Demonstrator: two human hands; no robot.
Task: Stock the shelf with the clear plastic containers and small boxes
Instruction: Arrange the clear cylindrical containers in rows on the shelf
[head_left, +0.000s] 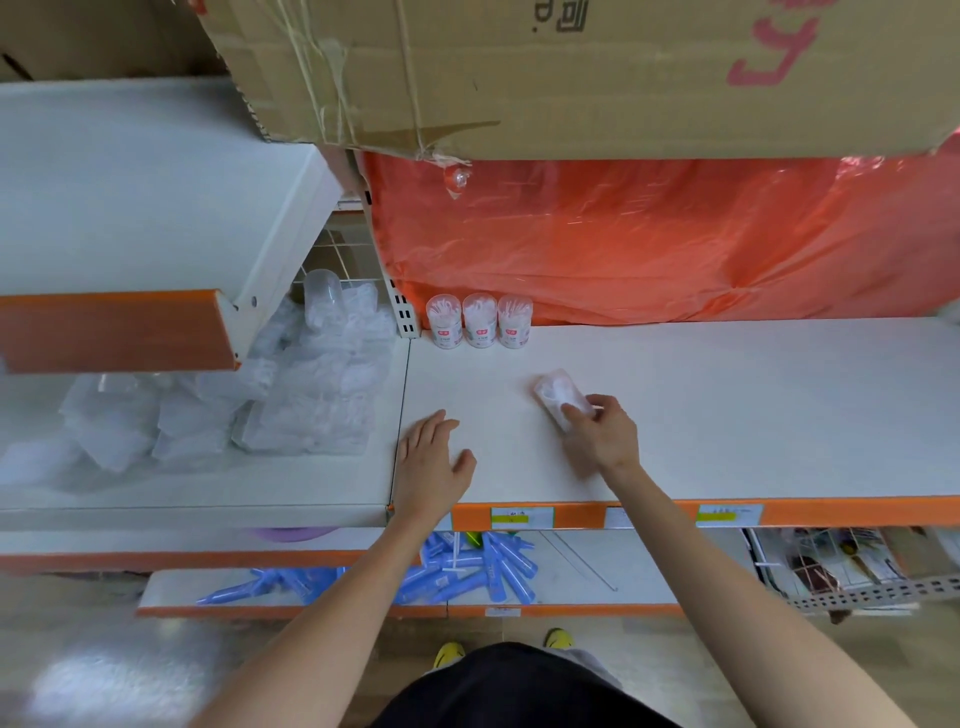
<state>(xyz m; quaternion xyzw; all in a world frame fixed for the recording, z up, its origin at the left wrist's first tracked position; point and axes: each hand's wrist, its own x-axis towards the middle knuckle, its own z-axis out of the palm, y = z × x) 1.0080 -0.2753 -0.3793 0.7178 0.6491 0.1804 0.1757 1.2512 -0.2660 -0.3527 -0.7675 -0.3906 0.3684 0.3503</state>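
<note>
Three clear round containers (479, 320) with white contents stand in a row at the back left of the white shelf (727, 405). My right hand (602, 434) grips another clear plastic container (558, 395), tilted, just above the shelf's middle. My left hand (434, 462) is open with fingers spread, hovering over or resting on the shelf near its left front corner. A heap of clear plastic containers and small boxes (291, 395) lies on the neighbouring shelf to the left.
An orange plastic sheet (649, 239) covers the back of the shelf bay, under a large cardboard box (519, 73). A white shelf with an orange edge (114, 327) juts out upper left. Blue items (467, 571) lie on the lower shelf.
</note>
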